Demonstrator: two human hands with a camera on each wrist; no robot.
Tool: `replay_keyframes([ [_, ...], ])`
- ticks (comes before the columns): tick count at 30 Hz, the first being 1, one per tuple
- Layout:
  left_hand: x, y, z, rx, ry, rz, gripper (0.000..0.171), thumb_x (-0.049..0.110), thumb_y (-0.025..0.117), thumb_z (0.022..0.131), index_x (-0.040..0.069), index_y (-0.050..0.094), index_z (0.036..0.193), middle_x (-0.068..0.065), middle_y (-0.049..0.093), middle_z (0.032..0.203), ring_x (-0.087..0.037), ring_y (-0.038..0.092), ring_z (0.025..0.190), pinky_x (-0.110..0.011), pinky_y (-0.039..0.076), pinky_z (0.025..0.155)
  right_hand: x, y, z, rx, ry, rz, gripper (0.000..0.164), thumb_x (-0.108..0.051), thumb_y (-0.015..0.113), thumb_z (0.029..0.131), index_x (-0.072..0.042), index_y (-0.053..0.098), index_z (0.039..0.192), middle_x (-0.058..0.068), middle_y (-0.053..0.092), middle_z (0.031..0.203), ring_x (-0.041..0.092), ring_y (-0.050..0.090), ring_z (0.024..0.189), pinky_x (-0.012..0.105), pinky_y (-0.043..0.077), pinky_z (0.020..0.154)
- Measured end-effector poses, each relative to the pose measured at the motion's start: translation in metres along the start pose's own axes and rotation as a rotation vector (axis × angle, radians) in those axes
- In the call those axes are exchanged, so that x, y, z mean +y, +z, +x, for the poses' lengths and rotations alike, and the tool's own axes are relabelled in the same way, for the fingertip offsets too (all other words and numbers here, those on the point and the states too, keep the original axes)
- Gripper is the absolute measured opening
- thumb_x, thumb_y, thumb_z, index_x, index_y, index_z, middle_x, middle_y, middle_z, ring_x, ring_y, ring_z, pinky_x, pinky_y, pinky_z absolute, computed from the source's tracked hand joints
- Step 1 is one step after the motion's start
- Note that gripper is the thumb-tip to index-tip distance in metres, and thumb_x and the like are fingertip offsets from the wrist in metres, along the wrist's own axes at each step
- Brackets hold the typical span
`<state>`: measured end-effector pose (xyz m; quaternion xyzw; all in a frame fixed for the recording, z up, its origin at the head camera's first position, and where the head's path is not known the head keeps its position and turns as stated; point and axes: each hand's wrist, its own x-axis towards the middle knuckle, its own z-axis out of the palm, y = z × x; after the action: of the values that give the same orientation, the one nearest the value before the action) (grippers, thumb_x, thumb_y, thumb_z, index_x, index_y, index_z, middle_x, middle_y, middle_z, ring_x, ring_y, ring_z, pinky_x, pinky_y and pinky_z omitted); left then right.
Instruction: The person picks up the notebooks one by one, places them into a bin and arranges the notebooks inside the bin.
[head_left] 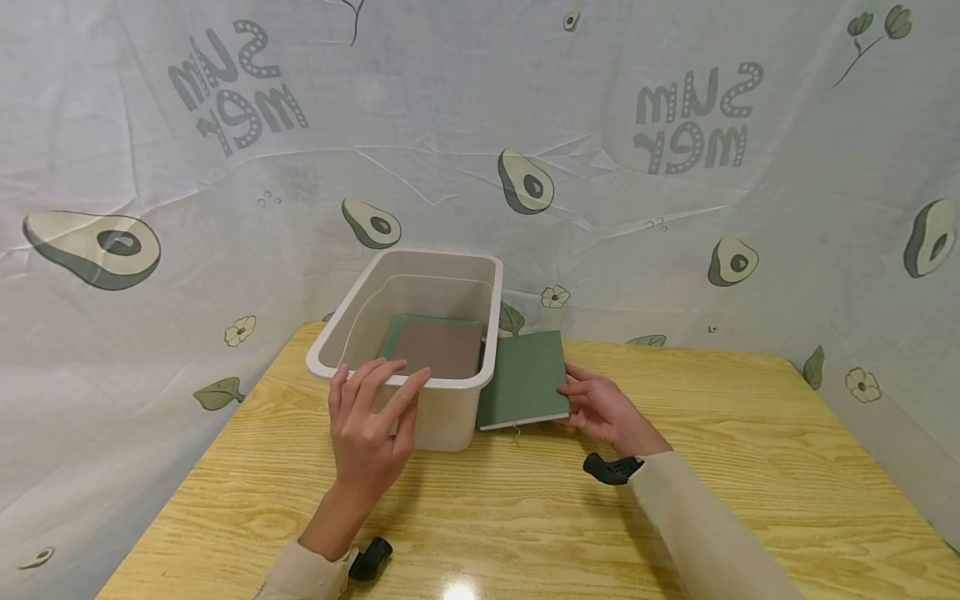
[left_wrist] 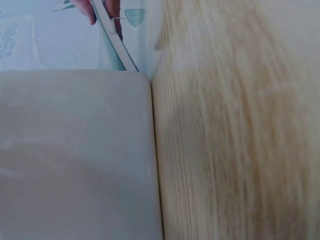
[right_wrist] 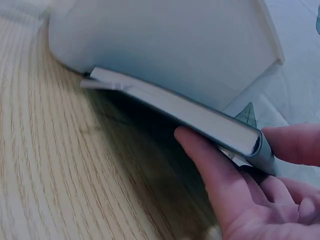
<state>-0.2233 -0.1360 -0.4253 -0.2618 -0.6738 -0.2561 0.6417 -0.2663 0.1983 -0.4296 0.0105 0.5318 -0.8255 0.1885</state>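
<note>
In the head view, a green hardcover notebook (head_left: 525, 379) leans tilted against the right side of a beige plastic bin (head_left: 442, 421). My right hand (head_left: 603, 408) grips its right edge, fingers on both faces. The right wrist view shows its white page block (right_wrist: 185, 107) and a ribbon bookmark (right_wrist: 102, 85) sticking out near the far corner. My left hand (head_left: 372, 429) rests on the bin's near rim, its fingers lying over the edge. Inside the bin, a brown flat book (head_left: 438, 348) lies on top of a green one (head_left: 392, 333).
The bin stands on a wood-grain table (head_left: 480, 517), close to its back edge. Behind hangs a pale cloth (head_left: 450, 100) printed with avocados and lettering. Each wrist carries a black strap-like mount (head_left: 611, 469).
</note>
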Motion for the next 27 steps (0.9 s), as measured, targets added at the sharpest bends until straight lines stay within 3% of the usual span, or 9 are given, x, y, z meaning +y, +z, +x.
replay_keyframes([
  [13,-0.0002,0.0015,-0.0004,-0.003,0.006,0.002,0.023,0.022,0.062,0.106,0.017,0.084,0.112,-0.017,0.077,0.112,-0.041,0.068,0.110,-0.058,0.034,0.120,0.0055,-0.0008,0.0005,0.063,0.004,0.080,0.073,0.001,0.041,0.110,-0.020,0.009,0.173,0.016,0.019,0.177,0.021,0.069,0.117,0.042,0.064,0.090],
  [27,0.0000,0.0010,-0.0009,-0.005,0.000,0.001,0.023,0.022,0.062,0.106,0.016,0.084,0.112,-0.018,0.077,0.112,-0.042,0.067,0.109,-0.057,0.033,0.122,-0.0013,0.0012,-0.0014,0.028,-0.044,0.150,0.071,-0.002,0.040,0.112,-0.019,0.009,0.173,0.012,0.016,0.178,0.016,0.075,0.111,0.038,0.064,0.088],
])
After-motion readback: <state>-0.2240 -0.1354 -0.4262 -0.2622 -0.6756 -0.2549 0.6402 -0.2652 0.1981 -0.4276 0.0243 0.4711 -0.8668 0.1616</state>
